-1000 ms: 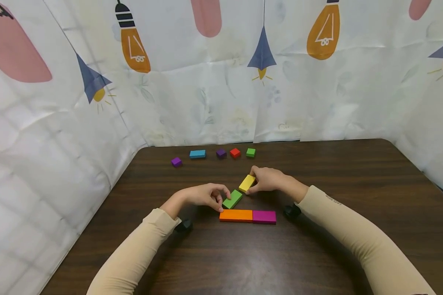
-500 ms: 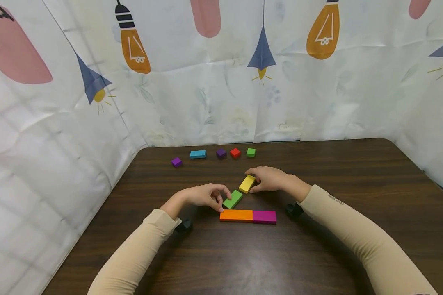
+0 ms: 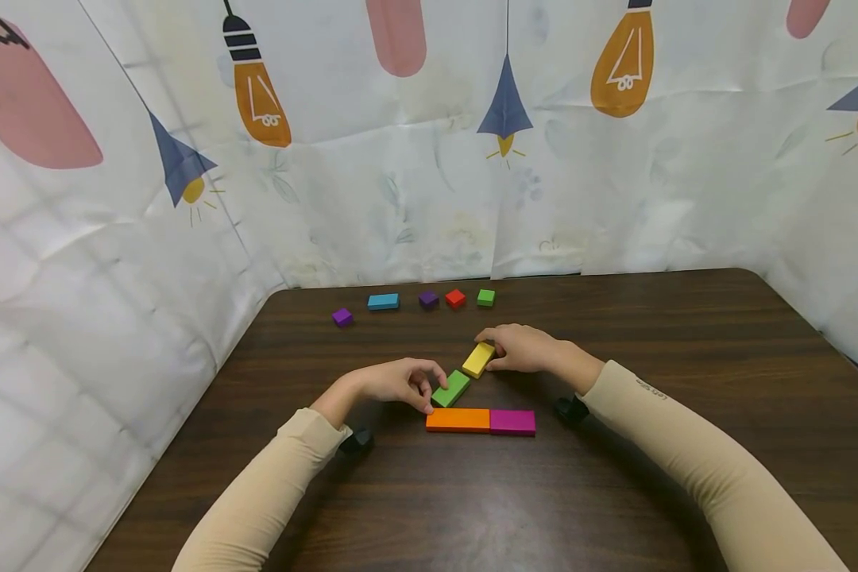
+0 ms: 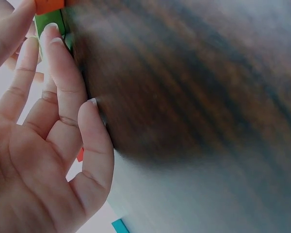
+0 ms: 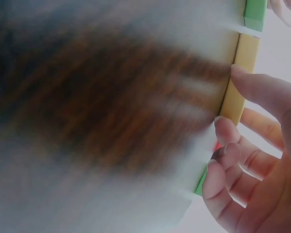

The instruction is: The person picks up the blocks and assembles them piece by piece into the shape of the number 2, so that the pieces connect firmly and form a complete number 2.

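On the dark wooden table, an orange block (image 3: 457, 420) lies end to end with a magenta block (image 3: 512, 423). A green block (image 3: 452, 388) slants up from behind the orange one, and a yellow block (image 3: 478, 360) continues that slant. My left hand (image 3: 393, 380) has its thumb tip at the orange block's left corner. Its other fingertips reach the green block in the left wrist view, with the fingers loosely bent. My right hand (image 3: 525, 349) is around the yellow block; in the right wrist view the thumb lies against one side, fingers at its far side and end.
Along the back of the table lie a purple block (image 3: 342, 318), a blue block (image 3: 383, 302), a dark purple block (image 3: 429, 300), a red block (image 3: 455, 299) and a small green block (image 3: 486, 298). A patterned curtain (image 3: 400, 206) hangs behind the table.
My right index finger has stretched out past the yellow block's far end, and the thumb has shifted from its near end to its right side. My left hand and the blocks stay put.
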Demonstrator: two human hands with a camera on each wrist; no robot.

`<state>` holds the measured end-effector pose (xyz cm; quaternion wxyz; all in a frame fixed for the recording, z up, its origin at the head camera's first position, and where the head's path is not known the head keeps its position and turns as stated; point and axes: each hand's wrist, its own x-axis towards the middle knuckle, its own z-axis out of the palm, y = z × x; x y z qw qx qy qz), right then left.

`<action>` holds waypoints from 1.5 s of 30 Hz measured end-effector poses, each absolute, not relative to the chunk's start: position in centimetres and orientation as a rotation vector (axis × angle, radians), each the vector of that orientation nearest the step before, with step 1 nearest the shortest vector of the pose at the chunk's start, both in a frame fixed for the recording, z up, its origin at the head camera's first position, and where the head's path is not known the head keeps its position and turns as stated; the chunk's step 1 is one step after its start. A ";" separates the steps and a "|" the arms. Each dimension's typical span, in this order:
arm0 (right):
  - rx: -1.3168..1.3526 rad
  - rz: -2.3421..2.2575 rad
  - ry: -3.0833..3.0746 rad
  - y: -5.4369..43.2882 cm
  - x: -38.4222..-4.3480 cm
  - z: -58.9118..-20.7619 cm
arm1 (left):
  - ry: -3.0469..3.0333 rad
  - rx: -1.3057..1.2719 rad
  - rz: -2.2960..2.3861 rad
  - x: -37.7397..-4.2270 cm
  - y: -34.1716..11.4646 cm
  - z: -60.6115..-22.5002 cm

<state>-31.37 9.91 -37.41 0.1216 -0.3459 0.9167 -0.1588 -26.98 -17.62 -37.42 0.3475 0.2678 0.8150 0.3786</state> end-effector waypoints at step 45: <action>-1.019 -0.474 2.689 9.4 -30.9 -37.9 | 2.120 0.728 0.992 -26.8 -17.7 -37.4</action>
